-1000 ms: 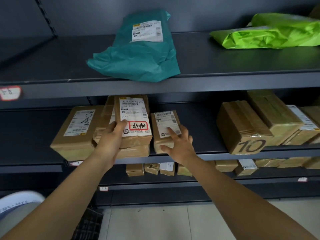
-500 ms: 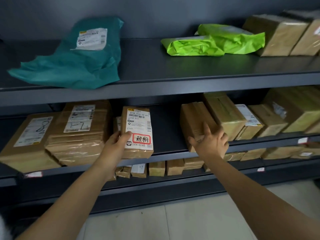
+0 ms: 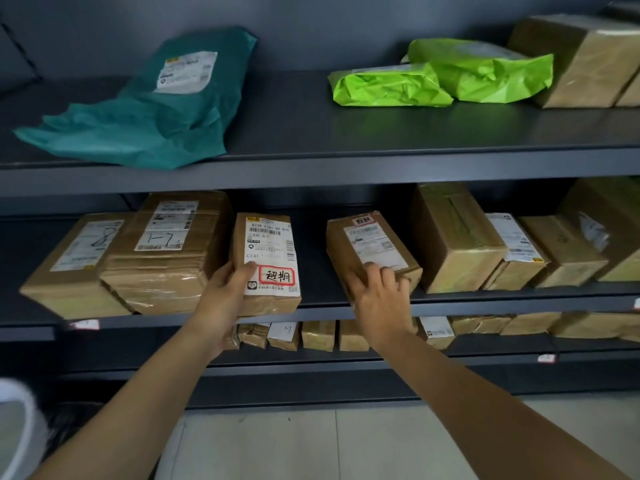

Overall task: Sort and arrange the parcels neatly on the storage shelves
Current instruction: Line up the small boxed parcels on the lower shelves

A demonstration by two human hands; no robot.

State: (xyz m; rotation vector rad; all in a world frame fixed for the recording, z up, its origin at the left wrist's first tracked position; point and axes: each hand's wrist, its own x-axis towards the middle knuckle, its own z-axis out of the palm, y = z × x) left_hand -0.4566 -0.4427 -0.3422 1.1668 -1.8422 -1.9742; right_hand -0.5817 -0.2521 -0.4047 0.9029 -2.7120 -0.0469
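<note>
**Middle shelf (image 3: 485, 303), front edge, centre.** We list two brown parcels, both in hand.

1. Labelled parcel (image 3: 266, 251): narrow, standing on end at the shelf's front edge, with a red-framed stamp low on its white label. The left hand (image 3: 221, 296) grips its lower left corner. The thumb lies on the front face just beside the stamp, and we cannot see the other fingers behind the parcel.

2. Tilted parcel (image 3: 372, 247): to the right of item 1 and apart from it, label face turned upward. The right hand (image 3: 381, 303) holds its near end, with fingers (image 3: 386, 275) curled onto the top face at the label's lower edge.

**Also on this shelf.** We note a marked parcel (image 3: 166, 251) just beside item 1 on the left, and a row of boxes (image 3: 457, 237) towards the right end.

**Top shelf (image 3: 346, 168).** Teal mailer (image 3: 149, 109) at the left and lime-green mailers (image 3: 440, 77) at the right.
</note>
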